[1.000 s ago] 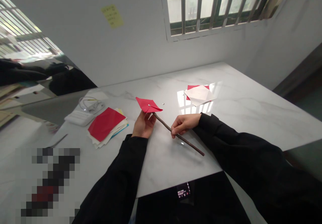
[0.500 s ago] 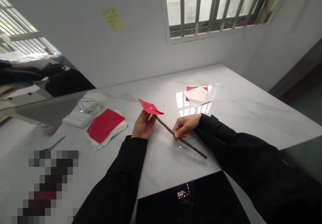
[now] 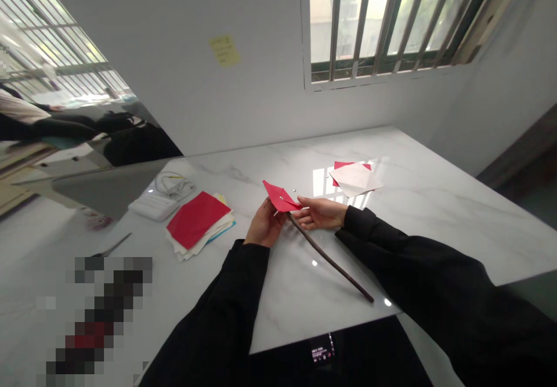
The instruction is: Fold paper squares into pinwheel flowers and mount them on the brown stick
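A red paper pinwheel (image 3: 278, 194) with a small pin at its centre sits at the top of a thin brown stick (image 3: 328, 259). My left hand (image 3: 264, 224) is closed behind and below the paper, where the stick meets it; its fingertips are partly hidden. Beside the pinwheel's right corner is my right hand (image 3: 319, 212), its thumb at the paper tip and its fingers stretched out under it. Whether the thumb presses on the paper I cannot tell. The stick's lower end points down to the right, towards the table's front edge.
A stack of red and pale paper (image 3: 198, 220) lies left on the marble-patterned table (image 3: 435, 213). Behind it are a white power strip (image 3: 150, 204) and a cable. More paper sheets (image 3: 354, 179) lie back right. Scissors (image 3: 114, 246) lie left, near a blurred object. Wall and window stand behind.
My right hand has let go of the stick's middle and moved up to the pinwheel's right corner, its fingers now straighter. My left hand keeps its hold. The whole view has shifted slightly.
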The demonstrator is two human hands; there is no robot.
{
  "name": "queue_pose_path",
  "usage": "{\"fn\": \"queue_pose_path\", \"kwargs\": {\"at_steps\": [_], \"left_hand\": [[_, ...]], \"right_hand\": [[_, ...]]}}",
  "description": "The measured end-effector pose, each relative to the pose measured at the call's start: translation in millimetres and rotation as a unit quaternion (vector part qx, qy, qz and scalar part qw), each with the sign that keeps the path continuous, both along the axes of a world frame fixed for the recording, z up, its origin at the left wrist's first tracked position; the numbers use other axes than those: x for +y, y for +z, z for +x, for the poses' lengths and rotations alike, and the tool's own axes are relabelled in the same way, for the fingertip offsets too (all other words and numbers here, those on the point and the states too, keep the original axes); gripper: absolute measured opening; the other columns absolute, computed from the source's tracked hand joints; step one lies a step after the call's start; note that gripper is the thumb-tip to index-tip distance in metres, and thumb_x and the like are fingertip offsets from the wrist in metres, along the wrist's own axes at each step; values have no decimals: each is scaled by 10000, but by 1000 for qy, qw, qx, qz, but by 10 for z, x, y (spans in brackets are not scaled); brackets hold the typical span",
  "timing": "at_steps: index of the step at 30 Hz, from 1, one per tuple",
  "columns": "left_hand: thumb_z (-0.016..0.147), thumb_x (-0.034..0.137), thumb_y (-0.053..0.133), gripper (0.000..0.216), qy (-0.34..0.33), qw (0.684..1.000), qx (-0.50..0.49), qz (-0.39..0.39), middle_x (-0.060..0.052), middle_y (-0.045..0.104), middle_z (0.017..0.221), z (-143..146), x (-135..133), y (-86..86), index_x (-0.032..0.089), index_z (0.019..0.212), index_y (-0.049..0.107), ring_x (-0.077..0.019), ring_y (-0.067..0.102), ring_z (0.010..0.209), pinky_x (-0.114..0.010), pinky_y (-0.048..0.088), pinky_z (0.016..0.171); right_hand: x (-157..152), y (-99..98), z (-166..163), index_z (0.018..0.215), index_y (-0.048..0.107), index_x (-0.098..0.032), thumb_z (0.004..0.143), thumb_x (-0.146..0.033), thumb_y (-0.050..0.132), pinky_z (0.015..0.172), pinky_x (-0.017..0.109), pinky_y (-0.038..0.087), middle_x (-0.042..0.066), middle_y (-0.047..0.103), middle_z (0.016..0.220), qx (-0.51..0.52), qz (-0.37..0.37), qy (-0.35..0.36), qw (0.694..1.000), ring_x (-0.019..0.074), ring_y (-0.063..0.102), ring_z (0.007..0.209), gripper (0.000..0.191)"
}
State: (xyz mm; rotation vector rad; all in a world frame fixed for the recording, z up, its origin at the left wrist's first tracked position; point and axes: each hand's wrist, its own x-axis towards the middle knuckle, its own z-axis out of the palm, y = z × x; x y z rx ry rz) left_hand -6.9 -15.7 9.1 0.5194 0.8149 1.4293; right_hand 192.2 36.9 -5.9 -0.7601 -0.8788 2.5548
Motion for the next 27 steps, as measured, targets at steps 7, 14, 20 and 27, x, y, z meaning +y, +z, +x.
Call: {"fn": "queue_pose_path", "kwargs": {"at_steps": [7, 14, 20, 27], "left_hand": [[886, 278, 810, 186, -60, 997, 26, 28, -62, 773, 976, 42, -49, 44, 144, 1005, 758, -160, 717, 835, -246, 595, 763], [846, 266, 823, 190, -79, 995, 54, 32, -95, 774, 984, 50, -53, -9, 142, 971, 753, -225, 738, 927, -316, 601, 854], [853, 315, 824, 227, -65, 996, 62, 11, -82, 763, 921, 13, -12, -86, 125, 963, 766, -175, 697, 801, -257, 576, 709], [741, 298, 910, 316, -15, 990, 143, 7, -41, 757, 882, -90, 46, -68, 166, 977, 745, -136, 660, 716, -220, 511, 647]], "right_hand": [[-114, -2, -67, 1076, 669, -162, 871, -281, 856, 784, 277, 625, 66, 744, 984, 33, 20, -67, 997, 147, 725, 827, 302], [-147, 19, -58, 1010, 694, -152, 845, -237, 871, 739, 244, 606, 55, 725, 951, 30, 37, -91, 995, 128, 687, 773, 257], [-149, 9, -57, 1021, 687, -143, 852, -231, 866, 703, 233, 600, 48, 721, 920, 40, 42, -90, 994, 123, 683, 742, 261], [-95, -8, -50, 949, 679, -162, 815, -259, 893, 697, 222, 582, 33, 713, 871, 22, 91, -187, 978, 117, 680, 746, 270]]}}
